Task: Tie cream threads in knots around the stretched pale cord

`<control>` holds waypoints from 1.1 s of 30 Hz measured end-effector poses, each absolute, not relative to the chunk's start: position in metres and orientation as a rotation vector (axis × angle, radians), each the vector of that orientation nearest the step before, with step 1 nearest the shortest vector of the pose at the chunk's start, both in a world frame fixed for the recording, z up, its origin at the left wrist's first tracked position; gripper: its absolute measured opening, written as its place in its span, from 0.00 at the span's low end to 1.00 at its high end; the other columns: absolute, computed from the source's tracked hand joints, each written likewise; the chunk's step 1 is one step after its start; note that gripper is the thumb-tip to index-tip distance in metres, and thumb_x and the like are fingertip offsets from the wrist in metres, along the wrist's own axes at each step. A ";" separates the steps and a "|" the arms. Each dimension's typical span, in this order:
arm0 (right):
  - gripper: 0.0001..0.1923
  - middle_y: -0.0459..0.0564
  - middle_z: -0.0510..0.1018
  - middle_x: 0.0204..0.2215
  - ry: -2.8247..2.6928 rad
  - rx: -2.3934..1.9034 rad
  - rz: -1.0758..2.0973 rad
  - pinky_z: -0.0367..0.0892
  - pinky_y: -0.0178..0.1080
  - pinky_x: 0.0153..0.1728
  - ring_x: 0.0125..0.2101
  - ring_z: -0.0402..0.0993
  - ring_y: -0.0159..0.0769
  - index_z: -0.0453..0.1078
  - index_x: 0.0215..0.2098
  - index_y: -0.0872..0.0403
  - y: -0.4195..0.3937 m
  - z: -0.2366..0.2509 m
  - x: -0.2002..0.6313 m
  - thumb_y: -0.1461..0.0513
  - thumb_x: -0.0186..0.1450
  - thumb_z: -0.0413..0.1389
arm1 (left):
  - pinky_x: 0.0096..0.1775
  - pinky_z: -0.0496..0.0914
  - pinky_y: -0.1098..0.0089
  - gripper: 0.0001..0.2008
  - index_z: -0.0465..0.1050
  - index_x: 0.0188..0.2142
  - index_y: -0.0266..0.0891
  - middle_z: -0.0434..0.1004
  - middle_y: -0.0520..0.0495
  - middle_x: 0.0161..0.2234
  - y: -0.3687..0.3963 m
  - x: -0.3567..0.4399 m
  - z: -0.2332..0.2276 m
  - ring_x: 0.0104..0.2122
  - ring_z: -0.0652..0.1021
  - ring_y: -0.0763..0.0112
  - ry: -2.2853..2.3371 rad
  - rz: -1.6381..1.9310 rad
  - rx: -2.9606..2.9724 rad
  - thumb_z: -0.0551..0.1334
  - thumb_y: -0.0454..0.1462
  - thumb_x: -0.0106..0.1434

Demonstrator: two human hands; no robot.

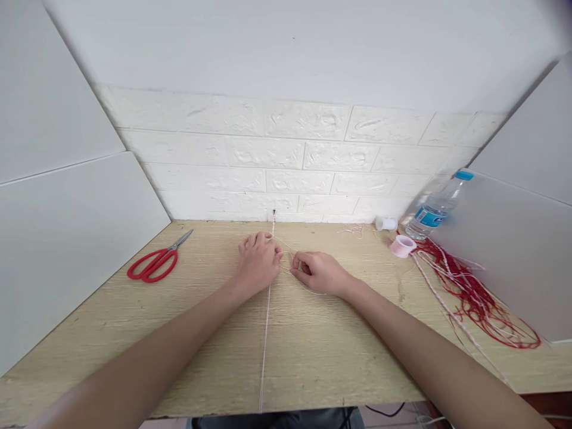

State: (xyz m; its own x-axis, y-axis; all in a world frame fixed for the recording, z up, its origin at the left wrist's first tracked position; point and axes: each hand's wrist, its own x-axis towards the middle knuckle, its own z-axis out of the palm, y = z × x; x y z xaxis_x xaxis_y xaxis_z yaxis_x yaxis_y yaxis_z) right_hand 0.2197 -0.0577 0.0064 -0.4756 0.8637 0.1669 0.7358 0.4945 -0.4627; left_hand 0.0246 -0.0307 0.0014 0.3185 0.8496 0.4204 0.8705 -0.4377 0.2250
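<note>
I'm looking at a small craft workstation: a wood-grain desk [313, 345] boxed in by white panels [67, 226] and a faux-brick wall [286, 149], with red scissors [154, 262], thread spools [402, 245] and cords [473, 298].

A light wooden tabletop with fine straw-coloured grain [313, 345] runs back to a white wall of embossed brick-pattern panels [286, 155]. Smooth white boards stand along its left edge [67, 226] and right edge [527, 250], angled inward like a booth. The light is even and soft. Below the front edge, a strip of dark floor [277, 420] shows.
</note>
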 end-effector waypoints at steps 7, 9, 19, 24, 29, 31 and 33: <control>0.03 0.42 0.71 0.24 -2.362 -1.332 0.471 0.51 0.32 0.26 0.24 0.63 0.28 0.68 0.35 0.52 -0.057 0.006 0.220 0.62 0.64 0.53 | 0.49 0.56 0.48 0.07 0.74 0.32 0.42 0.66 0.40 0.43 -0.035 0.027 0.007 0.47 0.64 0.52 -1.699 -0.732 -2.394 0.59 0.41 0.59; 0.03 0.42 0.71 0.24 -2.363 -1.335 0.475 0.51 0.32 0.26 0.24 0.63 0.28 0.68 0.36 0.52 -0.057 0.007 0.220 0.62 0.64 0.53 | 0.45 0.58 0.50 0.07 0.74 0.31 0.42 0.66 0.39 0.40 -0.034 0.028 0.007 0.44 0.65 0.51 -1.751 -0.695 -2.378 0.59 0.42 0.59; 0.03 0.42 0.72 0.24 -2.365 -1.322 0.471 0.51 0.32 0.26 0.24 0.63 0.28 0.68 0.35 0.52 -0.058 0.006 0.220 0.62 0.64 0.53 | 0.42 0.57 0.54 0.10 0.72 0.30 0.41 0.67 0.40 0.37 -0.030 0.030 0.002 0.43 0.65 0.53 -1.765 -0.597 -2.450 0.55 0.39 0.63; 0.02 0.42 0.72 0.24 -2.367 -1.305 0.458 0.50 0.32 0.25 0.24 0.63 0.28 0.67 0.35 0.52 -0.057 0.006 0.221 0.62 0.64 0.53 | 0.41 0.57 0.58 0.10 0.70 0.36 0.42 0.69 0.43 0.40 -0.034 0.032 0.010 0.42 0.66 0.57 -1.734 -0.851 -2.424 0.52 0.41 0.67; 0.09 0.43 0.70 0.22 -2.306 -1.270 0.390 0.52 0.33 0.25 0.23 0.62 0.29 0.64 0.28 0.53 -0.058 0.010 0.222 0.59 0.65 0.53 | 0.43 0.57 0.60 0.12 0.66 0.37 0.40 0.72 0.45 0.39 -0.037 0.030 0.017 0.41 0.68 0.62 -1.556 -1.042 -2.515 0.48 0.42 0.70; 0.11 0.43 0.69 0.21 -2.187 -1.270 0.309 0.53 0.34 0.26 0.23 0.62 0.29 0.63 0.28 0.53 -0.060 0.012 0.222 0.57 0.66 0.52 | 0.43 0.57 0.60 0.11 0.66 0.37 0.40 0.73 0.47 0.38 -0.038 0.027 0.018 0.40 0.68 0.64 -1.467 -1.070 -2.569 0.48 0.42 0.70; 0.09 0.45 0.70 0.25 -2.041 -1.231 0.223 0.58 0.35 0.28 0.26 0.64 0.32 0.64 0.32 0.53 -0.060 0.015 0.221 0.56 0.65 0.53 | 0.44 0.57 0.61 0.11 0.65 0.37 0.40 0.73 0.47 0.37 -0.038 0.025 0.019 0.39 0.69 0.65 -1.374 -1.070 -2.631 0.49 0.42 0.70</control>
